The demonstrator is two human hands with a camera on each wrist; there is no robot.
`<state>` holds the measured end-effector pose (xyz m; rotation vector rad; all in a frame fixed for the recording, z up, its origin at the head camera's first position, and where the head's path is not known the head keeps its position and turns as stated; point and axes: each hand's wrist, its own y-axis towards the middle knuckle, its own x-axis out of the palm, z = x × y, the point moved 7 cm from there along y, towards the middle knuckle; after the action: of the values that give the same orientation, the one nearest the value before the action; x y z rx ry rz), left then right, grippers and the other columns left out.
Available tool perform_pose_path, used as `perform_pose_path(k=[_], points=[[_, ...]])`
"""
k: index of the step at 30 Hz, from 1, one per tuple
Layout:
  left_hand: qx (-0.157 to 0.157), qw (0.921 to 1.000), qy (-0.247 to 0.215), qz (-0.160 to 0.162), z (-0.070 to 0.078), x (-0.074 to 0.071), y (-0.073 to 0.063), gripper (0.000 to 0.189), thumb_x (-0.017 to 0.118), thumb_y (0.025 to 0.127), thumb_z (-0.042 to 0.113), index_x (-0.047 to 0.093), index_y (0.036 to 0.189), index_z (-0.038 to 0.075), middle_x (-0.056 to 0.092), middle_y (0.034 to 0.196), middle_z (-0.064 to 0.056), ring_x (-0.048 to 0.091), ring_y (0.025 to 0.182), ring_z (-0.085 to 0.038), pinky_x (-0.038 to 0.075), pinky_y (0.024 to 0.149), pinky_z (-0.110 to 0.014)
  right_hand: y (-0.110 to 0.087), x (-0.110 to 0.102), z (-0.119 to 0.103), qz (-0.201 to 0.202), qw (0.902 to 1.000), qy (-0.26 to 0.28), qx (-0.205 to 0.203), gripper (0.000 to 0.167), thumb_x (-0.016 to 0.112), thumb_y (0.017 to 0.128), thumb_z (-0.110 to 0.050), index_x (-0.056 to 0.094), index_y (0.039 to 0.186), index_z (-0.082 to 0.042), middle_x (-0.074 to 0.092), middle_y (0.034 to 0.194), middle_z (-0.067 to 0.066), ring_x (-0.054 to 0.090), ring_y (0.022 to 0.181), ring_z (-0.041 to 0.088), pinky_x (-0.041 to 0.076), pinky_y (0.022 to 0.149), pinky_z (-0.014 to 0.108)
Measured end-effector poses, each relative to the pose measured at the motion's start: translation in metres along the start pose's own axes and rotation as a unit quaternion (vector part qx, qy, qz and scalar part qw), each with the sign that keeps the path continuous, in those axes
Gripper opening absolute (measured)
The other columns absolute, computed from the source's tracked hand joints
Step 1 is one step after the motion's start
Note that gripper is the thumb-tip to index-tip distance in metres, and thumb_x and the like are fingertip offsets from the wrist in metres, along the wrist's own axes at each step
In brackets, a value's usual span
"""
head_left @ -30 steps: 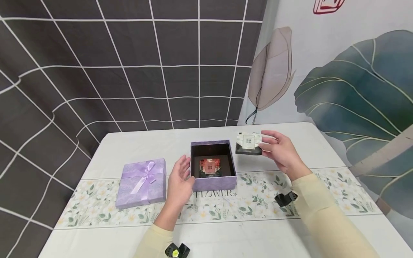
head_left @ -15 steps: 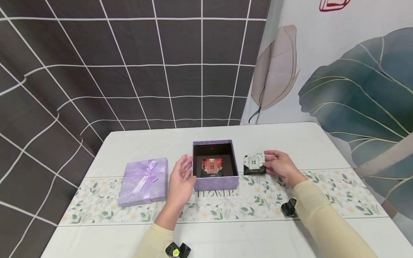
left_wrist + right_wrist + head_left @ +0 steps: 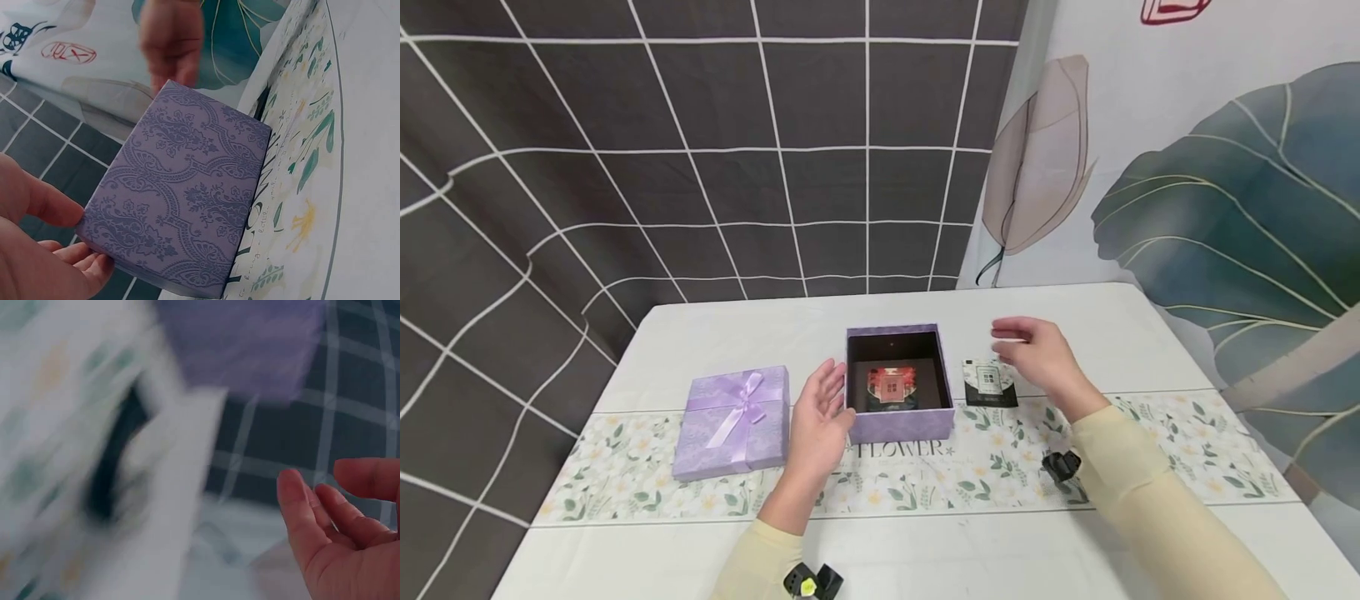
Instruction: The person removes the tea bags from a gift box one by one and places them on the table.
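Observation:
A purple lidless gift box [image 3: 901, 425] stands mid-table, dark inside. In it lies a packet [image 3: 892, 390] with red florals and a pinkish label. My left hand [image 3: 822, 425] rests against the box's left side, fingers fairly straight and thumb at the front corner; the left wrist view shows this contact on the patterned box [image 3: 181, 194]. To the box's right, a white-and-black packet [image 3: 990, 383] lies flat on the table. Just above and right of it hovers my right hand [image 3: 1041, 362], holding nothing. In the right wrist view the right hand's fingers [image 3: 300, 512] are loosely bent.
The purple lid [image 3: 730, 425] with its ribbon bow lies left of my left hand. A white cloth with a floral band [image 3: 917, 492] covers the table [image 3: 925, 550]. Behind hang a dark grid curtain [image 3: 760, 192] and a leaf-printed one [image 3: 1195, 192].
My right hand brought the white-and-black packet down to the table right of the box, let go of it, and rose slightly away. The left hand has stayed at the box.

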<state>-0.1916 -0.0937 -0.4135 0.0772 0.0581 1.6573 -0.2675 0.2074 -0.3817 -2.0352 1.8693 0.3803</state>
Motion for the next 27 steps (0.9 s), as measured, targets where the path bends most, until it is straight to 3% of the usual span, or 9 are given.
perform_pose_path(k=[5, 8, 13, 17, 21, 24, 27], points=[[0.001, 1.0, 0.001, 0.003, 0.003, -0.002, 0.0, 0.073, 0.051, 0.083, -0.02, 0.033, 0.151, -0.002, 0.045, 0.15, -0.017, 0.04, 0.139, -0.03, 0.033, 0.115, -0.039, -0.007, 0.051, -0.058, -0.056, 0.994, 0.084, -0.042, 0.041, 0.058, 0.094, 0.006, 0.054, 0.135, 0.011, 0.061, 0.126, 0.027, 0.065, 0.109, 0.034, 0.057, 0.088, 0.031], [-0.002, 1.0, 0.003, 0.004, 0.005, -0.002, -0.001, 0.072, 0.051, 0.084, -0.02, 0.033, 0.151, -0.002, 0.045, 0.15, -0.017, 0.04, 0.139, -0.03, 0.033, 0.115, -0.04, -0.006, 0.086, -0.071, -0.08, 0.9945, 0.053, -0.042, 0.037, 0.054, 0.095, 0.007, 0.058, 0.131, 0.008, 0.064, 0.123, 0.024, 0.066, 0.106, 0.031, 0.058, 0.087, 0.031], [-0.006, 1.0, -0.005, -0.002, 0.007, 0.0, -0.003, 0.071, 0.05, 0.085, -0.02, 0.032, 0.151, -0.003, 0.043, 0.15, -0.02, 0.039, 0.139, -0.03, 0.032, 0.115, -0.04, 0.005, 0.128, -0.062, -0.078, 0.9921, -0.091, -0.038, 0.038, 0.049, 0.09, 0.007, 0.065, 0.124, 0.003, 0.068, 0.115, 0.015, 0.065, 0.103, 0.027, 0.055, 0.085, 0.037], [0.001, 0.9999, -0.008, -0.007, 0.007, 0.001, -0.004, 0.07, 0.049, 0.085, -0.02, 0.031, 0.151, -0.004, 0.042, 0.151, -0.021, 0.037, 0.14, -0.03, 0.031, 0.116, -0.04, 0.014, 0.143, -0.049, -0.074, 0.9815, -0.175, -0.021, 0.04, 0.048, 0.088, 0.003, 0.067, 0.124, 0.0, 0.068, 0.116, 0.013, 0.062, 0.105, 0.026, 0.053, 0.089, 0.042], [0.008, 0.9999, -0.006, -0.006, 0.007, 0.0, -0.004, 0.07, 0.049, 0.085, -0.02, 0.031, 0.151, -0.004, 0.041, 0.151, -0.021, 0.037, 0.14, -0.03, 0.031, 0.116, -0.04, 0.02, 0.152, -0.04, -0.096, 0.9694, -0.226, 0.007, 0.039, 0.05, 0.092, -0.002, 0.064, 0.128, 0.002, 0.066, 0.121, 0.014, 0.062, 0.095, 0.025, 0.053, 0.081, 0.038], [0.008, 1.0, -0.004, -0.003, 0.007, -0.001, -0.004, 0.071, 0.049, 0.084, -0.02, 0.031, 0.151, -0.004, 0.042, 0.151, -0.021, 0.038, 0.14, -0.03, 0.031, 0.116, -0.04, 0.022, 0.157, -0.036, -0.12, 0.9622, -0.244, 0.018, 0.035, 0.049, 0.092, -0.002, 0.067, 0.122, 0.003, 0.068, 0.107, 0.013, 0.058, 0.079, 0.024, 0.049, 0.072, 0.034], [0.007, 1.0, -0.003, -0.002, 0.006, 0.0, -0.004, 0.071, 0.049, 0.084, -0.019, 0.031, 0.151, -0.004, 0.042, 0.151, -0.021, 0.038, 0.14, -0.03, 0.032, 0.116, -0.04, 0.025, 0.161, -0.033, -0.141, 0.9556, -0.258, 0.013, 0.021, 0.049, 0.091, -0.001, 0.069, 0.098, 0.0, 0.06, 0.077, 0.008, 0.048, 0.064, 0.02, 0.043, 0.061, 0.03]])
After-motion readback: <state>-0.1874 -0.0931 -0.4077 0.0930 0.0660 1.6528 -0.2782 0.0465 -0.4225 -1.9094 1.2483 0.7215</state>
